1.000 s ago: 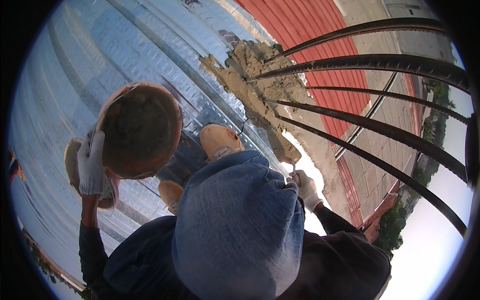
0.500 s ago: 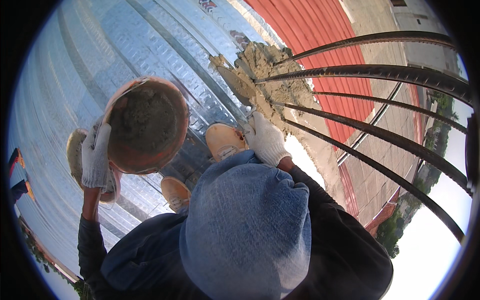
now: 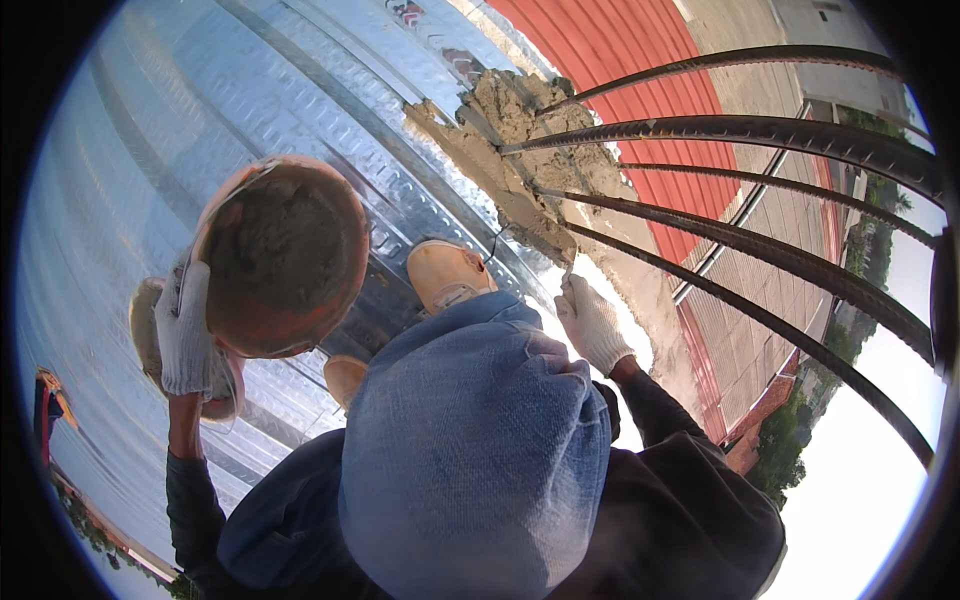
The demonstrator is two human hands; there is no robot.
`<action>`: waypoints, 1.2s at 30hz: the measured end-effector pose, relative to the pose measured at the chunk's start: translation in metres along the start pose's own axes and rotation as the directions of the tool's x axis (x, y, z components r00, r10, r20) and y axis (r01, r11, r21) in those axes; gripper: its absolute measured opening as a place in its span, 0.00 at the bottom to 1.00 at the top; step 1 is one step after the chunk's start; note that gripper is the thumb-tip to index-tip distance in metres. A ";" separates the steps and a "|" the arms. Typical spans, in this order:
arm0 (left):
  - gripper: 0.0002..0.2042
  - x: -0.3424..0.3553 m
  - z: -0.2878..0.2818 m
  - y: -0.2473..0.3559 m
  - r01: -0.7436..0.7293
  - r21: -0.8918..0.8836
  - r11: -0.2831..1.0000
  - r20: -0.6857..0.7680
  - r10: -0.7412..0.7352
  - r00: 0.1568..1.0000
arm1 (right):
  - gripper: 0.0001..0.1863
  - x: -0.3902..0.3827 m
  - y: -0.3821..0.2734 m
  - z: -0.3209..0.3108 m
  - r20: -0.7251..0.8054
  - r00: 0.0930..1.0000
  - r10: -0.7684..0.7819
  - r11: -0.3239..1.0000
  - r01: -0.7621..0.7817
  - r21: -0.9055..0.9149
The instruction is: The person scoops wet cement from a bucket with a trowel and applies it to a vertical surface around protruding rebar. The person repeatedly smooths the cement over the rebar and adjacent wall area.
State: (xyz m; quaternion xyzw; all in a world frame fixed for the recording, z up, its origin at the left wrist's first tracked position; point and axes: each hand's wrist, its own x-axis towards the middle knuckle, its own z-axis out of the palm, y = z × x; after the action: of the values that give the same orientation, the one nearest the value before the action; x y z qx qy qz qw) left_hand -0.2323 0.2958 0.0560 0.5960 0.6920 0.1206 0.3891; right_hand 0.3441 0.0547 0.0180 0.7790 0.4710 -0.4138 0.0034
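Observation:
My gloved left hand (image 3: 185,335) grips the rim of a reddish bucket (image 3: 280,338), tilted so its mouth faces me. Grey wet mortar (image 3: 285,235) fills much of it. On the right, my gloved right hand (image 3: 592,322) is closed round the handle of a trowel (image 3: 548,236), most of the handle being hidden in the glove. Its mortar-smeared blade lies against the mortar heap (image 3: 510,115) at the feet of the steel bars. Where blade ends and mortar begins is hard to make out.
Several ribbed steel bars (image 3: 740,129) rise from the mortar and reach far right. Ribbed metal decking (image 3: 130,220) spreads on the left. My tan shoe (image 3: 447,272) stands beside the bucket. Beyond the edge lies a red corrugated roof (image 3: 620,60). A pale rounded object (image 3: 147,325) sits behind my left hand.
My right hand has drawn the trowel back toward me and to the right, along the mortar's near edge. The bucket has stayed nearly in place in my left hand.

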 end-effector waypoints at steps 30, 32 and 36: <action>0.23 -0.009 0.014 0.070 0.091 -0.193 0.977 0.032 -0.086 0.996 | 0.22 -0.025 0.025 0.001 -0.003 0.992 0.123 0.982 -0.121 0.143; 0.22 -0.009 0.015 0.072 0.104 -0.181 0.978 0.037 -0.098 0.994 | 0.28 -0.004 0.000 -0.007 0.094 0.993 0.067 0.974 -0.085 0.208; 0.21 -0.012 0.018 0.072 0.103 -0.229 0.968 0.035 -0.098 0.995 | 0.28 0.034 -0.035 -0.001 0.113 0.994 -0.017 0.971 -0.011 0.240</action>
State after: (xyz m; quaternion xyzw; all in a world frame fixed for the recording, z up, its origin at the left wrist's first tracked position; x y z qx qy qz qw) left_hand -0.1671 0.2980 0.0940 0.5125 0.6980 0.1731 0.4693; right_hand 0.3263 0.0989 0.0101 0.7482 0.4178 -0.5114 -0.0645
